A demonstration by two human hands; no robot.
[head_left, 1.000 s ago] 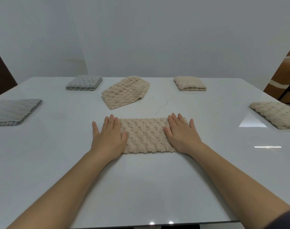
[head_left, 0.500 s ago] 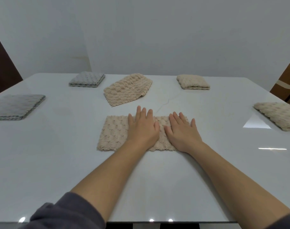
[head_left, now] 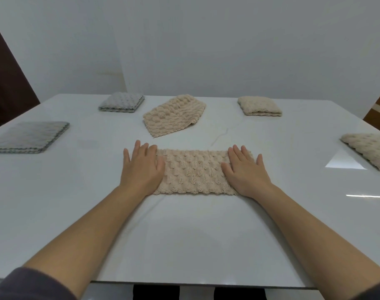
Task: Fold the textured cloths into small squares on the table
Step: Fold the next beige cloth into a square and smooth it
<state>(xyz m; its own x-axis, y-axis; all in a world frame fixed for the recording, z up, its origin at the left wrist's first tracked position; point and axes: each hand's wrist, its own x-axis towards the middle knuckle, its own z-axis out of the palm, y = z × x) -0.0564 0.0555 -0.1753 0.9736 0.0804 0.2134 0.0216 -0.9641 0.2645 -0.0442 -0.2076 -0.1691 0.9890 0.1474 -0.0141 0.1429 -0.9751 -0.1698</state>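
Note:
A beige textured cloth (head_left: 194, 172), folded into a long rectangle, lies flat in the middle of the white table (head_left: 184, 234). My left hand (head_left: 141, 168) presses flat on its left end with straight fingers. My right hand (head_left: 244, 169) lies flat on its right end, fingers spread. A loosely folded beige cloth (head_left: 173, 116) lies behind it, askew.
Two folded grey cloths sit at the left: one at the edge (head_left: 28, 136), one at the back (head_left: 122, 102). A folded beige square (head_left: 259, 106) lies at the back right, another beige cloth (head_left: 370, 149) at the right edge. A wall stands behind the table.
My left hand slid from the cloth's middle back to its left end, smoothing it flat. My right hand stayed on the right end.

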